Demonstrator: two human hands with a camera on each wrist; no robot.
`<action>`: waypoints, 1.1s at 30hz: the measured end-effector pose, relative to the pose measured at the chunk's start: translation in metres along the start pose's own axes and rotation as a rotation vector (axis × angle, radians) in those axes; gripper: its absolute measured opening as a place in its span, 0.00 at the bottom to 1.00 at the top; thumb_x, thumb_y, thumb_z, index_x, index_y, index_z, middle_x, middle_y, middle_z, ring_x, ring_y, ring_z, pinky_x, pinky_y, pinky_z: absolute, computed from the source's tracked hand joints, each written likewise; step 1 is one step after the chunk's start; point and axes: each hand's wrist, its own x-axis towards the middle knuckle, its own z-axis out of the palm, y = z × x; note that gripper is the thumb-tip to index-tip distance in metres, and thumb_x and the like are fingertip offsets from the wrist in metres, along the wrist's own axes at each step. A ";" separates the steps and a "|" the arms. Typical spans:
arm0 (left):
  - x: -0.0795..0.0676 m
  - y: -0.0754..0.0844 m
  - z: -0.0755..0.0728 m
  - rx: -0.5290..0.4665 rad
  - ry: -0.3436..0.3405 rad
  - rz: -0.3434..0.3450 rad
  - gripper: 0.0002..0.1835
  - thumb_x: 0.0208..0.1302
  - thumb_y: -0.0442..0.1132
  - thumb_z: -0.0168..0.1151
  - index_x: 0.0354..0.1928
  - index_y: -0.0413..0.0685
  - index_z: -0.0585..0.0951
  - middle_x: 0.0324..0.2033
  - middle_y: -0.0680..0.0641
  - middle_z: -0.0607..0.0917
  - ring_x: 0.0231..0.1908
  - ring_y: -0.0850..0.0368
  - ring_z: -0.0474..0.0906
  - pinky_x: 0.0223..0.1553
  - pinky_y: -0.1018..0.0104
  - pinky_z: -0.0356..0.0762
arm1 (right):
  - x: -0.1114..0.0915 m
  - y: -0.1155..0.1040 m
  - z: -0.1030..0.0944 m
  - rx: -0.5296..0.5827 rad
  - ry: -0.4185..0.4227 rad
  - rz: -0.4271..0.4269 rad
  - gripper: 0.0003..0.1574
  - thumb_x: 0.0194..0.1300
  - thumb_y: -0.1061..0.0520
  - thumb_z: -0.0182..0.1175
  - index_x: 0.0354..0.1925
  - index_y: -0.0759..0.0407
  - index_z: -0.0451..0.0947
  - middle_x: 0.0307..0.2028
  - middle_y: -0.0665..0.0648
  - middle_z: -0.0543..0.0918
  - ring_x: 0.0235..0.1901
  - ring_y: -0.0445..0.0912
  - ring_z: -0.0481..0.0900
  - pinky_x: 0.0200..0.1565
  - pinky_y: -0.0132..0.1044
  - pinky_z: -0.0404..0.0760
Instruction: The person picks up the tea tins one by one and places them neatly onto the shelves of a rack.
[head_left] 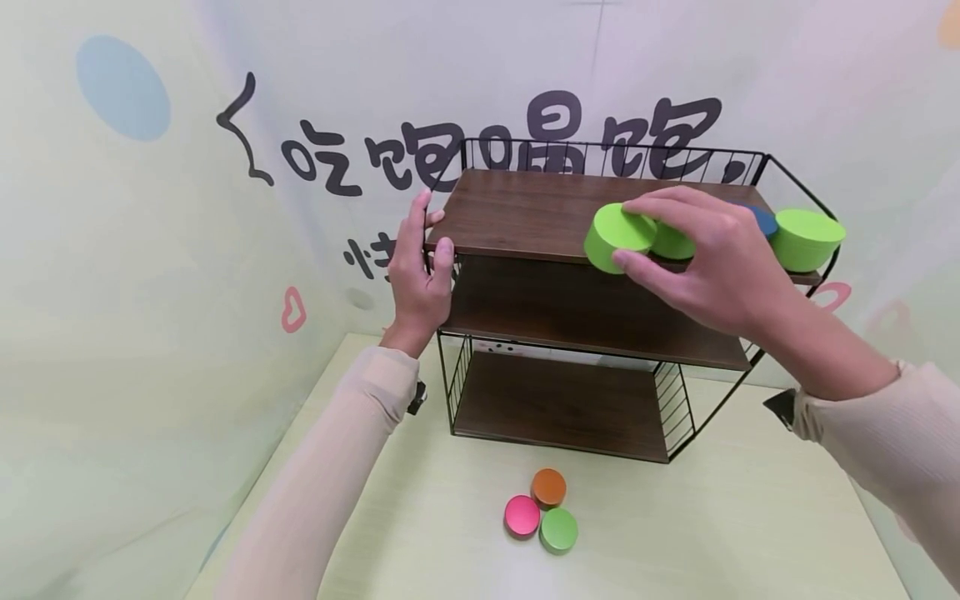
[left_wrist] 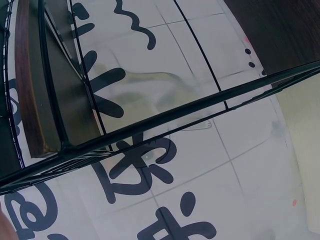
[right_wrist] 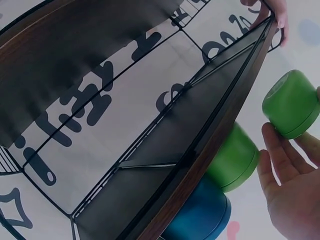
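Note:
A round light-green lidded container is pinched between the thumb and fingers of my right hand, just in front of the top shelf's edge. Behind it on the top shelf stand a second green container, a blue container and a third green one at the right end. In the head view my right hand partly hides the middle two. My left hand grips the left front corner of the rack, its thumb in front. That hand barely shows in the left wrist view.
The black wire rack has three dark wooden shelves, with the middle and bottom ones below. On the pale table, orange, pink and green round containers stand together. A printed cloth hangs behind.

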 end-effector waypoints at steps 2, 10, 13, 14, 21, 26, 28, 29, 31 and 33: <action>0.000 0.000 0.000 0.000 -0.001 0.001 0.30 0.67 0.44 0.47 0.68 0.37 0.69 0.51 0.37 0.82 0.56 0.54 0.78 0.41 0.57 0.71 | 0.002 0.001 -0.001 -0.021 0.002 0.015 0.30 0.53 0.58 0.72 0.56 0.65 0.82 0.49 0.62 0.85 0.48 0.53 0.82 0.47 0.23 0.68; 0.000 0.000 0.000 0.003 0.002 0.004 0.30 0.67 0.44 0.47 0.68 0.37 0.69 0.51 0.38 0.82 0.56 0.54 0.78 0.42 0.57 0.71 | 0.010 0.003 0.000 -0.060 -0.017 0.053 0.29 0.55 0.57 0.72 0.55 0.65 0.82 0.49 0.63 0.85 0.48 0.57 0.82 0.47 0.50 0.75; 0.000 0.001 0.000 -0.001 0.000 0.003 0.30 0.67 0.44 0.47 0.68 0.37 0.69 0.51 0.38 0.82 0.56 0.54 0.78 0.40 0.58 0.70 | 0.012 0.005 0.000 -0.061 -0.031 0.073 0.28 0.56 0.56 0.71 0.55 0.64 0.82 0.49 0.63 0.85 0.48 0.58 0.82 0.48 0.54 0.74; 0.000 0.001 0.000 -0.001 -0.001 0.002 0.30 0.67 0.44 0.47 0.68 0.37 0.69 0.51 0.38 0.82 0.56 0.54 0.78 0.39 0.57 0.70 | 0.013 0.006 0.000 -0.063 -0.035 0.078 0.28 0.57 0.56 0.70 0.55 0.64 0.82 0.49 0.64 0.85 0.49 0.58 0.82 0.49 0.54 0.73; 0.000 0.001 0.000 -0.011 0.013 0.001 0.30 0.66 0.43 0.47 0.68 0.38 0.70 0.49 0.37 0.82 0.54 0.51 0.79 0.41 0.54 0.71 | 0.017 0.011 0.002 -0.072 -0.076 0.120 0.27 0.59 0.55 0.69 0.55 0.65 0.81 0.50 0.65 0.84 0.51 0.59 0.79 0.54 0.56 0.71; 0.001 0.002 0.000 -0.005 0.011 0.001 0.30 0.66 0.43 0.47 0.68 0.38 0.70 0.50 0.38 0.82 0.54 0.51 0.79 0.44 0.54 0.73 | 0.018 0.012 0.003 -0.087 -0.118 0.151 0.25 0.61 0.53 0.68 0.54 0.63 0.81 0.50 0.64 0.84 0.54 0.58 0.75 0.59 0.56 0.65; 0.001 0.002 0.000 -0.002 0.006 -0.001 0.30 0.66 0.43 0.47 0.68 0.38 0.70 0.50 0.38 0.82 0.55 0.52 0.79 0.45 0.55 0.73 | 0.018 0.012 0.003 -0.098 -0.133 0.159 0.25 0.61 0.52 0.67 0.54 0.63 0.81 0.50 0.64 0.84 0.54 0.58 0.75 0.63 0.54 0.63; 0.001 0.002 0.000 -0.001 0.004 -0.001 0.30 0.66 0.43 0.47 0.68 0.38 0.70 0.50 0.38 0.82 0.55 0.53 0.79 0.45 0.55 0.73 | 0.018 0.012 0.003 -0.103 -0.138 0.157 0.25 0.61 0.52 0.67 0.54 0.63 0.81 0.50 0.64 0.84 0.54 0.58 0.75 0.65 0.53 0.61; 0.001 0.001 0.000 0.001 0.001 -0.004 0.30 0.66 0.43 0.47 0.68 0.38 0.70 0.50 0.38 0.82 0.55 0.53 0.79 0.45 0.55 0.73 | 0.018 0.012 0.004 -0.108 -0.142 0.156 0.25 0.61 0.52 0.67 0.54 0.63 0.81 0.50 0.65 0.84 0.53 0.58 0.75 0.68 0.52 0.57; 0.001 0.001 0.000 -0.001 0.001 -0.004 0.30 0.66 0.43 0.47 0.68 0.38 0.70 0.50 0.38 0.82 0.55 0.53 0.79 0.44 0.55 0.73 | 0.017 0.013 0.005 -0.108 -0.140 0.154 0.25 0.61 0.52 0.67 0.54 0.64 0.81 0.51 0.66 0.84 0.53 0.59 0.76 0.70 0.51 0.53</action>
